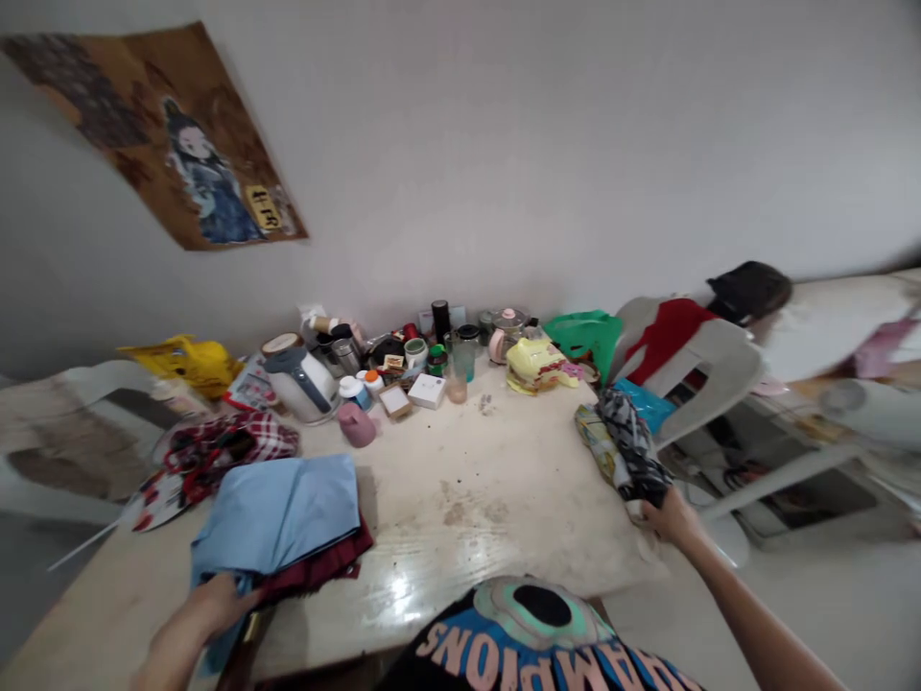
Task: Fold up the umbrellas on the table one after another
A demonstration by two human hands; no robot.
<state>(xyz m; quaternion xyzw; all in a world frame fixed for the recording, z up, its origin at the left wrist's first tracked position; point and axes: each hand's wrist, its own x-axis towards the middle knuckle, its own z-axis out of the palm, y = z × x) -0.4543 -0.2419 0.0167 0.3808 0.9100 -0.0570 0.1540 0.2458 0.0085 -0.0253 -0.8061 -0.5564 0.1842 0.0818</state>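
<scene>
"While both hands are reaching well apart, what is the left hand [216, 605] doing?"

"It is touching the near left edge of a light blue cloth [280, 499], its fingers bending at the fabric. Whether they are pinching it, I cannot tell."

"And the right hand [674, 518]?"

"That one is grasping the near end of a black-and-grey bundle [629, 432], its fingers curling there at the right edge of the tabletop [496, 480]."

"How many things are we counting?"

"Two bundles are lying side by side on the right: the black-and-grey one and a yellow patterned bundle [596, 437]. On the left, one light blue cloth is lying folded on one dark red cloth [323, 566], which is poking out on the right. One plaid cloth [248, 441] is lying just beyond. Farther back, one kettle [298, 384], one white box [427, 391] and one green bag [586, 336] are standing among other clutter. One other person [676, 331], in red, is sitting beyond the right edge."

"How are the arms posing?"

"They are spreading wide. The left forearm [169, 653] is angling inward from the lower left; the right forearm [741, 600] is slanting up and inward from the lower right corner."
</scene>
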